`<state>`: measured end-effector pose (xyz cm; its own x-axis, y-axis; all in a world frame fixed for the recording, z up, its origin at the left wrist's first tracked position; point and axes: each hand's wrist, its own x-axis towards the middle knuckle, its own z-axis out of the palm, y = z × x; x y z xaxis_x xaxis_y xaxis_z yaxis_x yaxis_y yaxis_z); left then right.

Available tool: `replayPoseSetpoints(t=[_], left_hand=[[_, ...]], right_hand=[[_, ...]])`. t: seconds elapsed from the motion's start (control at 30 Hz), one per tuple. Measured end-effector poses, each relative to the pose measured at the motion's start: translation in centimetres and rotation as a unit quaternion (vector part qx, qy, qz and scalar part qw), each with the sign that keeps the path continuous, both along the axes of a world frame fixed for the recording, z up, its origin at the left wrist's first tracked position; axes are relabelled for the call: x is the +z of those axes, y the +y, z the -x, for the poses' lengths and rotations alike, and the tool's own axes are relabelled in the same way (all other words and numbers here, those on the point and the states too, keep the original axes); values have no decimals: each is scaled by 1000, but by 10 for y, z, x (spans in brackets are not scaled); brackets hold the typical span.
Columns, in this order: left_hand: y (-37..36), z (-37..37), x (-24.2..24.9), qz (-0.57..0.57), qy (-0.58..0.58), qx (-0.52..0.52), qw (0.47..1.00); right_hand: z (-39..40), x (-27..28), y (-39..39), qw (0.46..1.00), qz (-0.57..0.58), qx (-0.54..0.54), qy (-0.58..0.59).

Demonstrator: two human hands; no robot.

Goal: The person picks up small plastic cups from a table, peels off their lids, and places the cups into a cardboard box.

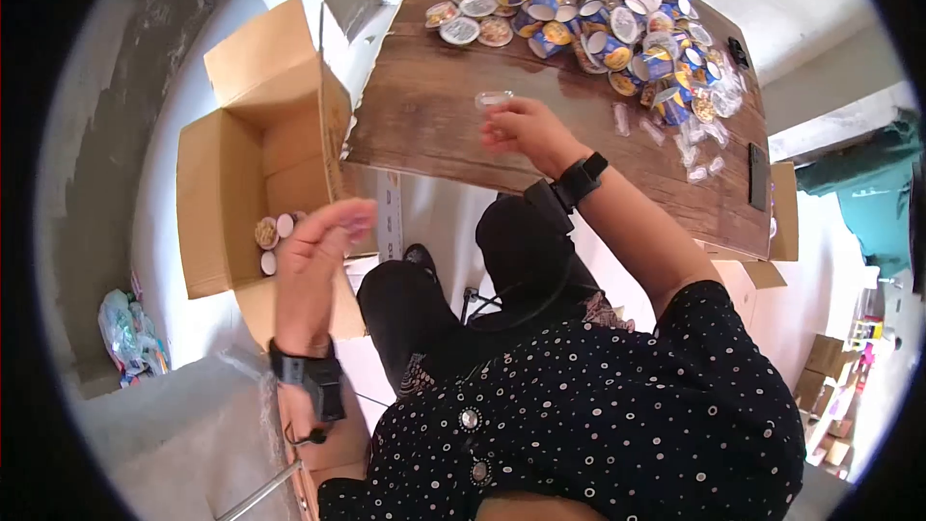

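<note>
My left hand (323,256) hangs in front of the open cardboard box (198,203) at the left, its fingers bent and smeared by motion, so what they hold, if anything, cannot be made out. Over the near part of the brown wooden table (434,116), my right hand (531,132) pinches a small clear plastic piece (494,97) between closed fingers. Inside the box, beside my left hand, lie a few small cups (267,232). A large heap of blue and yellow cups (608,43) covers the far side of the table.
Loose clear plastic pieces (690,150) lie on the table's right side, near a dark phone-like object (757,177). Another cardboard box (783,212) stands beyond the right edge. A plastic bag (125,333) is on the floor at the left. My knees are below the table's front edge.
</note>
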<state>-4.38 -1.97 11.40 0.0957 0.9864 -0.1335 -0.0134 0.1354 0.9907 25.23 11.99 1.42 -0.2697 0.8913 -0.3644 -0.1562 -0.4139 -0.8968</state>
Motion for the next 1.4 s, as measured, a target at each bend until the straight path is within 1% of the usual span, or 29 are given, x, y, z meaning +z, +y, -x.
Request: replayPoseSetpoints(t=[0.03,0.07,0.13,0.17,0.2,0.23,0.27,0.3,0.33,0.47,0.53,0.57,0.63,0.7,0.77,0.8,0.87,0.9,0.97,1.0,1.07,1.1,1.13,1.2,1.23,1.3,1.37,1.4], left_hand=[[4,-25,-9,16,-41,-18,999],[4,-40,-22,38,-82,-29,995],[5,-58,-34,63,-90,-32,993],[5,-66,-38,73,-79,-44,993],[7,-71,-41,81,-70,-57,993],[7,-75,-42,87,-52,-62,993],[8,-77,-44,87,-49,-67,993],[9,-80,-48,92,-38,-68,993],[11,-83,-50,97,-29,-72,992],[12,-89,-46,104,-9,-79,991],[12,-90,-47,105,0,-70,992],[11,-90,-47,102,-1,-74,992],[10,-92,-46,102,3,-69,992],[10,-93,-49,103,4,-74,992],[8,-94,-50,104,6,-75,992],[7,-96,-50,105,3,-75,992],[6,-98,-51,104,0,-77,992],[5,-99,-51,104,0,-80,991],[3,-98,-50,101,1,-79,992],[2,-99,-48,101,6,-78,992],[-1,-97,-48,109,14,-72,991],[-1,-95,-50,111,4,-72,991],[-1,-94,-52,112,-6,-73,991],[-1,-94,-54,121,-6,-59,991],[1,-95,-56,121,-8,-62,991],[3,-96,-60,116,-13,-65,991],[2,-96,-64,118,-12,-63,991],[2,-96,-65,119,-13,-64,991]], right_hand=[[-27,-18,3,997,-1,-57,-61],[-41,-29,6,997,1,-60,-56],[-60,-50,12,991,3,-122,-57],[-63,-62,17,991,10,-124,-53],[-64,-69,24,974,-95,-105,-175],[-66,-76,30,931,-199,-86,-293],[-61,-75,32,932,-197,-91,-291],[-54,-69,35,879,-310,-88,-352],[-49,-64,36,808,-415,-84,-410],[-35,-57,43,820,-379,-115,-413],[-40,-55,40,835,-387,-178,-349],[-48,-50,38,832,-389,-182,-351],[-79,-35,28,778,-416,-301,-361],[-114,-12,22,746,-384,-401,-368],[-150,8,21,700,-379,-471,-379],[-172,3,29,699,-380,-472,-379],[-214,-16,48,574,-390,-450,-561],[-223,-16,51,573,-392,-452,-560],[-231,-17,57,685,-311,-403,-521],[-234,-15,59,688,-312,-401,-518],[-235,-13,58,728,-295,-393,-478],[-228,-3,51,703,-320,-387,-504],[-219,4,42,651,-391,-387,-524],[-189,16,26,754,-360,-379,-397],[-175,15,18,760,-358,-372,-395],[-148,12,4,701,-498,-267,-435],[-126,-2,-6,651,-557,-155,-493],[-115,-6,-15,658,-541,-111,-512]])
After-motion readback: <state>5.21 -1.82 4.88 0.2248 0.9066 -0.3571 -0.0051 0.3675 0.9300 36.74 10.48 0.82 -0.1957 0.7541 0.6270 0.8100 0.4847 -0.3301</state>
